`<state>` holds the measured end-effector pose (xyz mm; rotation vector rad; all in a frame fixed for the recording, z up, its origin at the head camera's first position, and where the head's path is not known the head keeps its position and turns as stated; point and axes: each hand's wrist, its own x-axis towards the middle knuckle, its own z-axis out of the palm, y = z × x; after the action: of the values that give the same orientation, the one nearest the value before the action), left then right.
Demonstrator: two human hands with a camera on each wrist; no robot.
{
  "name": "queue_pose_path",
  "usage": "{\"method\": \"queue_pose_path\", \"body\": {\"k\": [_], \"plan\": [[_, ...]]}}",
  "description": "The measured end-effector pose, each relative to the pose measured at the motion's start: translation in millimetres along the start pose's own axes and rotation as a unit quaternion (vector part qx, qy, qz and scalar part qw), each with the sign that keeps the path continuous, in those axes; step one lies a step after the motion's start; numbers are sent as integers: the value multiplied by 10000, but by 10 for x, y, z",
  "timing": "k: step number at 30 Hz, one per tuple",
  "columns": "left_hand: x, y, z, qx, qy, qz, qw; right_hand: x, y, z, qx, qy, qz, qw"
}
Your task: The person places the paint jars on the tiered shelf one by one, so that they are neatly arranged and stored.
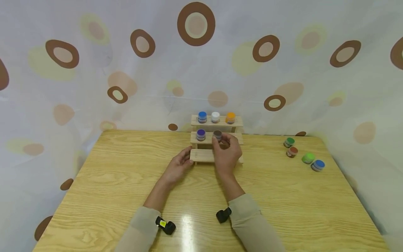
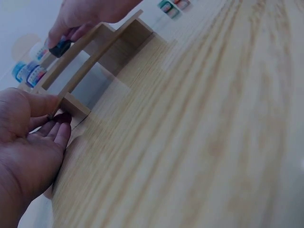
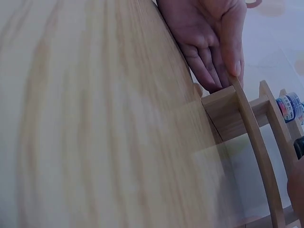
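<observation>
A three-step wooden stand [image 1: 203,156] is at the table's far edge. My left hand [image 1: 177,169] holds the left end of its lowest step, thumb on top and fingers below, as the left wrist view shows. My right hand [image 1: 228,155] pinches a small paint jar with a dark brown lid [image 1: 217,134] at the middle step. Whether this jar touches the step is hard to tell. To its left on that step stands a purple-lidded jar [image 1: 200,135]. Blue [image 1: 202,117], white [image 1: 215,117] and orange [image 1: 230,118] jars line the top step.
On the right of the wooden table [image 1: 126,196] stand a green jar [image 1: 289,142], a red-brown jar [image 1: 292,152], a light green jar [image 1: 308,158] and another blue jar [image 1: 318,165]. A patterned curtain [image 1: 151,77] hangs behind the table.
</observation>
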<state>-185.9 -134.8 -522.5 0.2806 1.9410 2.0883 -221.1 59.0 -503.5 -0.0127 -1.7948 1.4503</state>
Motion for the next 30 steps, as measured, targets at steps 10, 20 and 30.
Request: {"method": "queue_pose_path", "body": {"k": [10, 20, 30], "plan": [[8, 1, 11, 40, 6, 24, 10000, -22, -22, 56, -384, 46, -33, 9992], [-21, -13, -11, 21, 16, -16, 10000, -59, -43, 67, -553, -41, -14, 9985], [-3, -25, 4, 119, 109, 40, 9999, -39, -39, 18, -431, -53, -16, 9991]]}}
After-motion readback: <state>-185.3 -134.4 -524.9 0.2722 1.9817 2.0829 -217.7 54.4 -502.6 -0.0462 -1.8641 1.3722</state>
